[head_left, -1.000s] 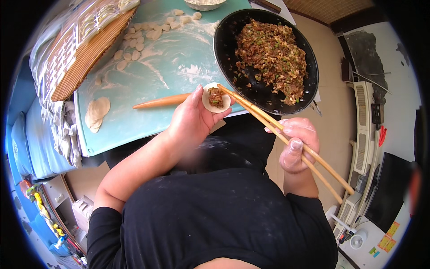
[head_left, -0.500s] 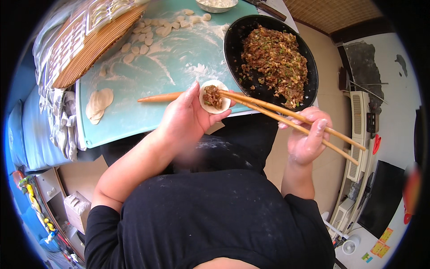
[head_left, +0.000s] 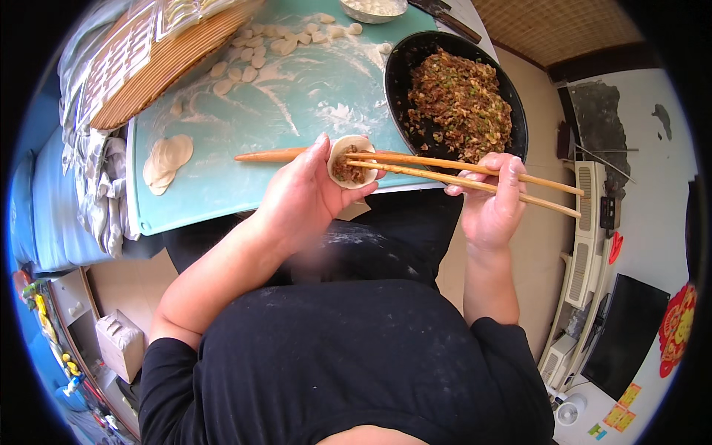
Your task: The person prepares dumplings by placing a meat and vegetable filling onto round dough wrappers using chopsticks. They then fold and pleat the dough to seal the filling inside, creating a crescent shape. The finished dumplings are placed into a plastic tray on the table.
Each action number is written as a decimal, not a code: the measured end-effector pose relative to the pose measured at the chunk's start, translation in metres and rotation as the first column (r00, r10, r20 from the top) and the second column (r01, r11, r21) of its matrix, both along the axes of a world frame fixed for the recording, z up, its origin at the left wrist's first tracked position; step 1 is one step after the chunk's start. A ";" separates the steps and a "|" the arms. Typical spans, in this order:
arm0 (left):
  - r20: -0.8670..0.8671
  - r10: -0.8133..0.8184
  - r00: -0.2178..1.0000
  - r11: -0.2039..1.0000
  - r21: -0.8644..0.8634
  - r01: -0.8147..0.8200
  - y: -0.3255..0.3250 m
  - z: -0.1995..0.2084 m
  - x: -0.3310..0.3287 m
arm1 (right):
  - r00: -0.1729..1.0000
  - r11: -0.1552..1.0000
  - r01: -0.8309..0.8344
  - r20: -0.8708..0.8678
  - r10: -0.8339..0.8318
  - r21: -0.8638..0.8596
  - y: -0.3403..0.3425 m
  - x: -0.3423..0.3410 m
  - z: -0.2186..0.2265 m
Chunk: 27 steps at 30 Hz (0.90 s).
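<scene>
My left hand (head_left: 297, 196) cups a round dumpling wrapper (head_left: 360, 143) between thumb and fingers. A lump of brown meat filling (head_left: 345, 172) lies in its middle, and the wrapper's edges curve upward. From the right, my right hand (head_left: 493, 204) grips a pair of long wooden chopsticks (head_left: 437, 165), their tips pressed onto the filling. Behind my left hand a wooden rolling pin (head_left: 265, 156) rests on the mat, partly covered by the hand. Beyond my right hand stands a black pan (head_left: 395, 81) heaped with chopped filling (head_left: 463, 104).
A floury green mat (head_left: 215, 196) covers the table. Flat wrappers (head_left: 169, 159) lie stacked at its left, with several dough pieces (head_left: 248, 55) farther back. A slatted tray (head_left: 170, 74) sits at the far left; a bowl of white flour (head_left: 374, 7) and a knife (head_left: 456, 24) are at the back.
The chopsticks have turned flatter, and my right hand has shifted slightly up and left. The wrapper has folded up more around the filling in my left hand.
</scene>
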<state>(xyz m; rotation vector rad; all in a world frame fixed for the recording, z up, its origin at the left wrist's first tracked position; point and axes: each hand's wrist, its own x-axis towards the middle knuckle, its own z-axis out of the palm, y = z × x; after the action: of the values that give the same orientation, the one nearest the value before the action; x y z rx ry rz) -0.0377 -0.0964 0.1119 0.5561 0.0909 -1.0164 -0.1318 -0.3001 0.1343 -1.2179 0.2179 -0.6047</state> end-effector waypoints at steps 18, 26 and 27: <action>-0.082 0.152 0.985 0.983 -0.094 -0.159 0.012 -0.002 0.005 | 0.959 0.736 0.099 0.262 0.110 -0.670 0.034 -0.013 0.013; -0.061 0.167 0.984 0.984 -0.044 -0.170 0.014 -0.003 0.005 | 0.965 0.574 0.093 0.216 0.151 -0.814 0.041 -0.013 0.019; -0.062 0.164 0.984 0.984 -0.061 -0.168 0.014 -0.003 0.004 | 0.965 0.547 0.107 0.220 0.146 -0.830 0.041 -0.013 0.020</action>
<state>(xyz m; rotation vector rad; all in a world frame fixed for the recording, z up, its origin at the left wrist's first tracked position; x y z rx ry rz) -0.0333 -0.0823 0.1089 0.4519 0.1514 -0.8696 -0.1445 -0.2591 0.1542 -2.0549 -0.3859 -0.8929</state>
